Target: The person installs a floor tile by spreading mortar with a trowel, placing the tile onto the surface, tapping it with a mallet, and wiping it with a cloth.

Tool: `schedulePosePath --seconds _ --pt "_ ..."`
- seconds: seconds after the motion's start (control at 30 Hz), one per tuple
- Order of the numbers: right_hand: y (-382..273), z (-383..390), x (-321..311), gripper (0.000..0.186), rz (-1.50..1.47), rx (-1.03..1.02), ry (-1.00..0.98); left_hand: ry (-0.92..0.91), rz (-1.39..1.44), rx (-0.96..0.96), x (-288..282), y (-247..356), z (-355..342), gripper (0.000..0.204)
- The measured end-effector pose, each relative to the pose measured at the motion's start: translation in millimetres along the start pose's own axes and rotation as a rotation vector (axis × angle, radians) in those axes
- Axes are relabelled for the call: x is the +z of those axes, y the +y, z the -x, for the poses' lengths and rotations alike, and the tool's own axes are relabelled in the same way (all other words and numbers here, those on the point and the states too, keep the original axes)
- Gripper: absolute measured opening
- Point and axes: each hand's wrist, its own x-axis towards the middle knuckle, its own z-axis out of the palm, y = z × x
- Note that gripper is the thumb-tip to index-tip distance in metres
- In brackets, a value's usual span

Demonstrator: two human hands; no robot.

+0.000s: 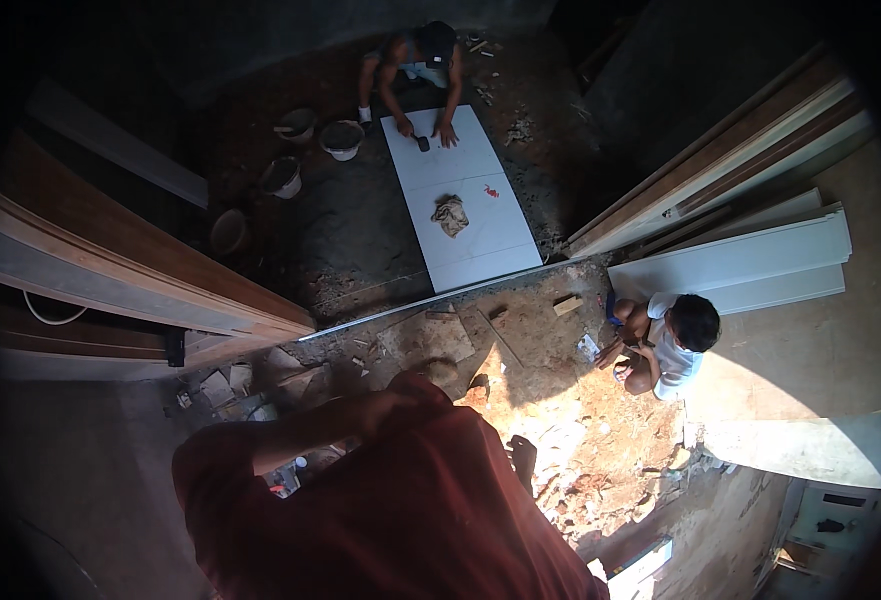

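My left arm is bent across the front of my dark red shirt [400,500]. The left hand [385,402] is against the cloth near its upper end; its fingers are hidden in the folds and shadow. Beyond the shirt's right side, my right hand [523,458] hangs low over the rubble, dark against the sunlit ground. Its fingers are too shadowed to make out, and no held thing shows. Ahead, across a doorway, lie white floor tiles [450,170] in a row, with a crumpled rag [450,215] on them.
A co-worker [425,75] crouches at the tiles' far end, one hand on a trowel [421,143]. Several buckets [341,139] stand left of the tiles. A small person [675,345] squats at right by white panels [740,265]. Wooden door frames [140,255] flank the opening; rubble [570,440] covers the ground.
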Motion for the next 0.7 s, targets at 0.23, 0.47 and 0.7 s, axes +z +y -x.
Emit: schedulePosePath --seconds 0.23,0.47,0.7 --pt "11.6 -6.5 -2.4 0.015 -0.022 -0.039 -0.01 0.06 -0.037 -0.024 -3.5 0.5 -4.3 0.036" --pt "9.7 -3.7 -1.3 0.015 -0.044 -0.039 -0.012 0.057 -0.02 0.03 4.7 -0.6 5.6 0.033" --pt "6.6 -2.8 -1.7 0.014 -0.018 -0.023 -0.019 -0.023 -0.014 0.017 -7.0 -0.2 -5.7 0.032"
